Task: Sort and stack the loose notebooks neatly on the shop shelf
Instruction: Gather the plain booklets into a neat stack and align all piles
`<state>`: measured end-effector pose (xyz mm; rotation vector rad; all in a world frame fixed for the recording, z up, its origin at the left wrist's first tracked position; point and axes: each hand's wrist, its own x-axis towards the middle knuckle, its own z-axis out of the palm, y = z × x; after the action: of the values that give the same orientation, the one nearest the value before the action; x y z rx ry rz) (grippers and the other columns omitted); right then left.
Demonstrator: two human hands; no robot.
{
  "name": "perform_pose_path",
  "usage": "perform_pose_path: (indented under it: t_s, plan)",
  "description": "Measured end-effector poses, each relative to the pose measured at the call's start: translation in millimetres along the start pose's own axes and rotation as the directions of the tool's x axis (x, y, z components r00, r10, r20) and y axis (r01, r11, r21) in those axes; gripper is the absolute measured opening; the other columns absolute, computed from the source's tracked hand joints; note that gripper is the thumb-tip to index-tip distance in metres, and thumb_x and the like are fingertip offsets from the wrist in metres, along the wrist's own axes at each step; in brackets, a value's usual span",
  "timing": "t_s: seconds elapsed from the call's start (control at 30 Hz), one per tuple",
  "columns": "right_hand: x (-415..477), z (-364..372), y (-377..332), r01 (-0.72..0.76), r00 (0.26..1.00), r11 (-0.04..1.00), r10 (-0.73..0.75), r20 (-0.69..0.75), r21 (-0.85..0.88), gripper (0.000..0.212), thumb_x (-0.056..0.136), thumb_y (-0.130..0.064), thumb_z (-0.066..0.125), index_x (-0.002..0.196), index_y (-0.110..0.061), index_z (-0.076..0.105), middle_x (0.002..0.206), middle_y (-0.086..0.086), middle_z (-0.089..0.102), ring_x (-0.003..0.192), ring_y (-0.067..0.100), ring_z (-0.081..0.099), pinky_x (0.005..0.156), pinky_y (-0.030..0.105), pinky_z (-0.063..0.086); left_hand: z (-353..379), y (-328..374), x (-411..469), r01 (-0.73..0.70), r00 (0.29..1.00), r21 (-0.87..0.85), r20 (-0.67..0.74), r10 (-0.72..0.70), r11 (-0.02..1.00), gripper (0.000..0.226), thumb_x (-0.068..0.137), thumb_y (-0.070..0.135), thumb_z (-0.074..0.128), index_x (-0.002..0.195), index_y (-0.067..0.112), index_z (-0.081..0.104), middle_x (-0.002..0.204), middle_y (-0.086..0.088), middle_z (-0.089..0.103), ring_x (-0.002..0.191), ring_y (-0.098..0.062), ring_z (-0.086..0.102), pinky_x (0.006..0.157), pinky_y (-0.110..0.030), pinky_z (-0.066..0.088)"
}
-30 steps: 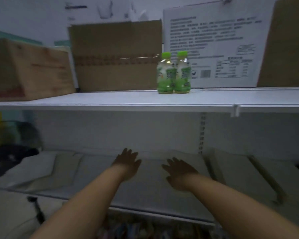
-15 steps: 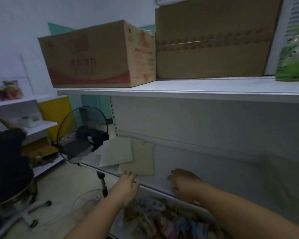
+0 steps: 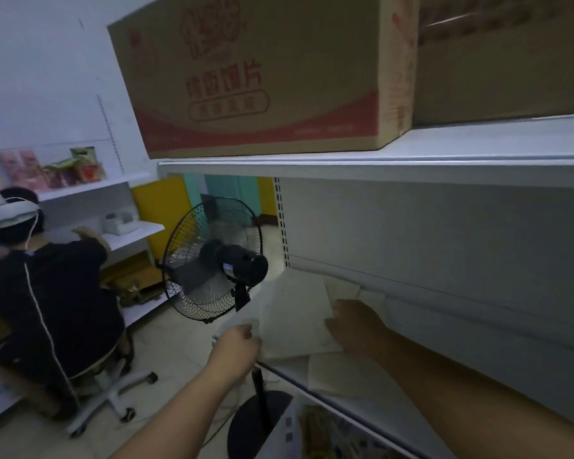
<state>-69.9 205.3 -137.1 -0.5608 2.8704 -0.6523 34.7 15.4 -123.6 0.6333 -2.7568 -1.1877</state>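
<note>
A white notebook (image 3: 295,313) lies at the left end of the dim middle shelf (image 3: 371,415). A beige notebook (image 3: 342,372) lies partly under it toward me, and another pale one (image 3: 345,288) shows behind it by the back panel. My left hand (image 3: 237,347) is closed on the white notebook's near left corner, at the shelf's end. My right hand (image 3: 355,323) grips its right edge, fingers curled over the cover. Both forearms reach in from the bottom of the view.
A black standing fan (image 3: 212,260) is just left of the shelf end, its pole and base (image 3: 262,422) beside my left arm. Cardboard boxes (image 3: 262,77) sit on the upper shelf (image 3: 378,160). A person (image 3: 47,293) sits on a chair at left. Snack packs (image 3: 318,429) fill the shelf below.
My view has swung left along the shelf. Both hands have left the bare shelf surface, travelled to its left end and taken hold of the white notebook.
</note>
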Motion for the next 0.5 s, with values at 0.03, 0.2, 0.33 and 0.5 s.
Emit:
perform_pose_path:
  t_s: [0.03, 0.2, 0.33, 0.5]
  plan:
    - [5, 6, -1, -0.038, 0.999, 0.999, 0.038, 0.003, 0.039, 0.030, 0.090, -0.033, 0.050, 0.101, -0.008, 0.061, 0.104, 0.010, 0.063, 0.100, 0.024, 0.061, 0.070, 0.024, 0.042, 0, -5, 8, 0.036, 0.999, -0.049, 0.031, -0.035, 0.998, 0.025, 0.089, 0.010, 0.051, 0.071, 0.027, 0.050, 0.077, 0.007, 0.052, 0.096, -0.025, 0.059, 0.078, -0.025, 0.041]
    - [14, 14, -3, -0.094, 0.995, 0.991, 0.096, -0.019, 0.096, 0.020, 0.083, -0.039, 0.059, 0.087, -0.020, 0.051, 0.095, 0.004, 0.061, 0.083, 0.017, 0.056, 0.061, 0.025, 0.035, -6, -7, 46, 0.227, 0.971, -0.522, 0.184, -0.151, 0.822, 0.007, 0.086, 0.002, 0.062, 0.091, 0.004, 0.059, 0.090, -0.014, 0.063, 0.084, -0.030, 0.061, 0.064, -0.033, 0.053]
    - [-7, 17, -10, -0.110, 0.993, 0.984, 0.114, -0.025, 0.142, 0.017, 0.087, -0.036, 0.058, 0.074, -0.033, 0.048, 0.078, -0.011, 0.050, 0.073, 0.009, 0.048, 0.055, 0.014, 0.033, -10, -13, 74, 0.338, 0.877, -0.566, 0.479, -0.034, 0.752, 0.027, 0.087, -0.005, 0.054, 0.111, 0.007, 0.055, 0.105, -0.017, 0.066, 0.094, -0.035, 0.063, 0.069, -0.041, 0.056]
    - [-41, 25, -8, -0.307, 0.937, 0.952, 0.303, -0.175, 0.001, 0.057, 0.088, -0.052, 0.050, 0.133, -0.017, 0.046, 0.139, -0.002, 0.040, 0.133, 0.021, 0.036, 0.108, 0.032, 0.033, -2, -33, 104, 0.286, 0.858, -0.647, 0.502, 0.112, 0.707, 0.051, 0.082, -0.015, 0.047, 0.126, 0.011, 0.046, 0.112, -0.019, 0.063, 0.100, -0.040, 0.060, 0.076, -0.041, 0.053]
